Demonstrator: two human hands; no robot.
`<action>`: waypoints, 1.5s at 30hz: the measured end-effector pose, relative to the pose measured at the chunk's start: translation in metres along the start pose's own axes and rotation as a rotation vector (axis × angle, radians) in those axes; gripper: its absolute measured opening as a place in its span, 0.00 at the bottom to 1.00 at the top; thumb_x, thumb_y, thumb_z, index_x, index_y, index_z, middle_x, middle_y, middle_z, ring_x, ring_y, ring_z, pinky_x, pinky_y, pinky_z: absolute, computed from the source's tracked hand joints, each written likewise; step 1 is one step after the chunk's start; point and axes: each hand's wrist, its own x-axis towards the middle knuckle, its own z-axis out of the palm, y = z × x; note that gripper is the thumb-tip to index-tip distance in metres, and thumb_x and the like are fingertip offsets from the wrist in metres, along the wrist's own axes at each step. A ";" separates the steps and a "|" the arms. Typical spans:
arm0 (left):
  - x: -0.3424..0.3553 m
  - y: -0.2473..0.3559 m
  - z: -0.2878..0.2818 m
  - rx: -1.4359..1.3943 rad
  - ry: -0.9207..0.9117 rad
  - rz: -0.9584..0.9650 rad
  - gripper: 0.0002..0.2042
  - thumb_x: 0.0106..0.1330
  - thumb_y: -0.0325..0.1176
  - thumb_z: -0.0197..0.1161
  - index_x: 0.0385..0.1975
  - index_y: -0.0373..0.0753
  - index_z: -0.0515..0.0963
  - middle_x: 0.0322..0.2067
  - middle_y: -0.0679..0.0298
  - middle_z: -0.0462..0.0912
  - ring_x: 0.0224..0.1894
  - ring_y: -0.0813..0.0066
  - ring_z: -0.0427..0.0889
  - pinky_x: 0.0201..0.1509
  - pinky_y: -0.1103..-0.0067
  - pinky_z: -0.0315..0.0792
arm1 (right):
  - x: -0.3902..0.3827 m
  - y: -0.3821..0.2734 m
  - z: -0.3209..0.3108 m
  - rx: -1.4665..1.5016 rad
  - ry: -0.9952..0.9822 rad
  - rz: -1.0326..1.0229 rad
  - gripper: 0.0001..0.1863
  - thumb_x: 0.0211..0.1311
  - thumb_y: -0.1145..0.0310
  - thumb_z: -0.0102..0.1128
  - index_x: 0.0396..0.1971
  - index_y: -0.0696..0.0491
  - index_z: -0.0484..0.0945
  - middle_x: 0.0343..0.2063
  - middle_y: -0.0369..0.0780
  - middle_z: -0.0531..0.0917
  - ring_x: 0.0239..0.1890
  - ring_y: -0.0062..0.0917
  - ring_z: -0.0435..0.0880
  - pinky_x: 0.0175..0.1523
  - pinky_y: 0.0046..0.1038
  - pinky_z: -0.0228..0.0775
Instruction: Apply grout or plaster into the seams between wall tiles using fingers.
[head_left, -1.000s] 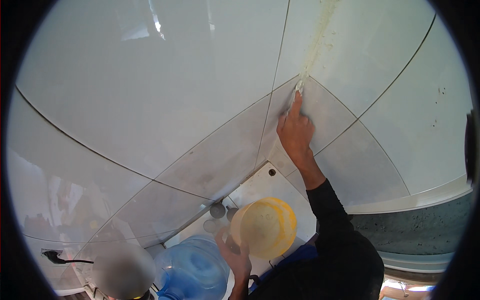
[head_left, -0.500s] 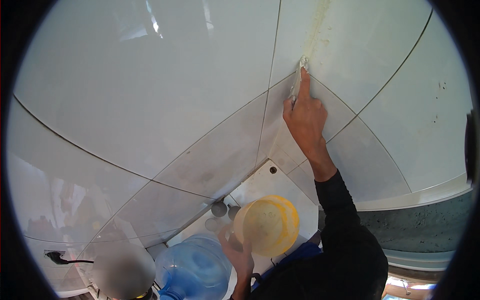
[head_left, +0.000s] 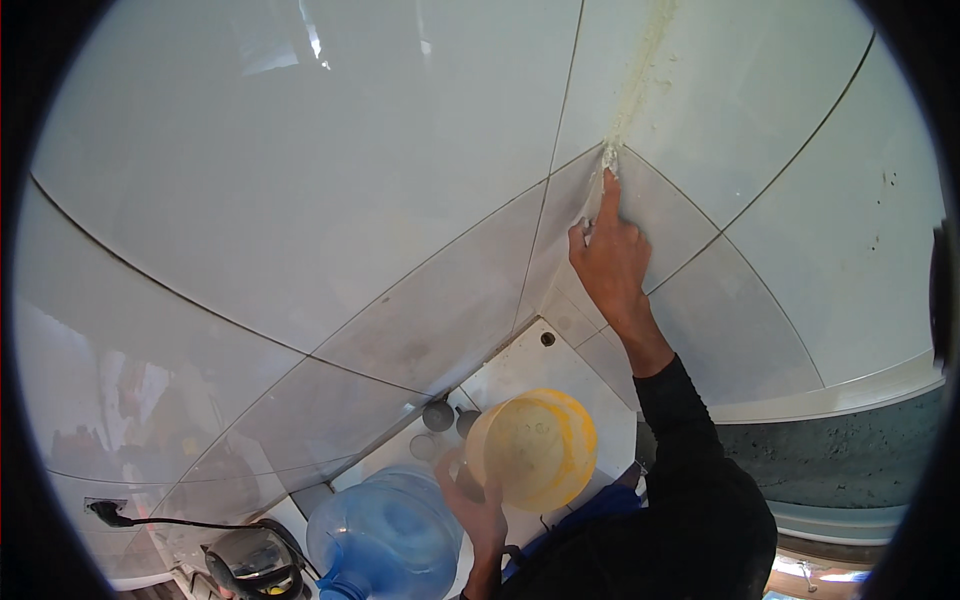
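Observation:
My right hand [head_left: 610, 260] reaches to the tiled corner [head_left: 632, 100], its index fingertip pressed on white paste [head_left: 610, 157] in the joint. The other fingers are curled, with white smears near them; whether they hold something is unclear. A pale yellowish strip of filler runs up the corner above the fingertip. Lower down, my left hand [head_left: 472, 510] grips the near left side of a yellow plastic bucket [head_left: 540, 450], which has a pale, cloudy inside.
A blue water jug [head_left: 385, 530] lies beside my left hand. Grey cups [head_left: 437, 415] stand on the white ledge [head_left: 495, 370]. A steel kettle [head_left: 245, 555] and a plugged-in black cord [head_left: 105, 513] are at lower left. A dark grey strip [head_left: 820, 445] runs along the lower right.
My right fingertip rose along the corner by half a second ago and has since slid back down a little. My left hand and the bucket have barely moved.

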 end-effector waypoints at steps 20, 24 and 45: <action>-0.012 0.010 -0.006 -0.135 0.003 -0.015 0.34 0.64 0.32 0.70 0.68 0.36 0.63 0.54 0.55 0.77 0.53 0.67 0.80 0.54 0.73 0.75 | -0.088 0.040 -0.009 0.341 -0.259 -0.008 0.38 0.58 0.71 0.65 0.71 0.50 0.64 0.27 0.44 0.87 0.27 0.43 0.86 0.37 0.44 0.78; -0.012 0.036 -0.010 -0.080 0.036 -0.135 0.31 0.68 0.35 0.69 0.68 0.37 0.63 0.46 0.57 0.81 0.46 0.72 0.82 0.48 0.77 0.75 | -0.131 0.051 -0.079 0.566 -0.825 -0.097 0.35 0.58 0.71 0.64 0.69 0.52 0.69 0.24 0.42 0.85 0.25 0.40 0.86 0.37 0.38 0.78; -0.069 0.079 -0.006 -0.139 0.057 0.095 0.38 0.64 0.48 0.73 0.69 0.38 0.61 0.38 0.56 0.86 0.44 0.74 0.84 0.49 0.78 0.75 | -0.281 0.158 -0.204 0.788 -0.985 -0.127 0.26 0.61 0.70 0.63 0.62 0.49 0.81 0.23 0.39 0.83 0.24 0.27 0.83 0.32 0.28 0.75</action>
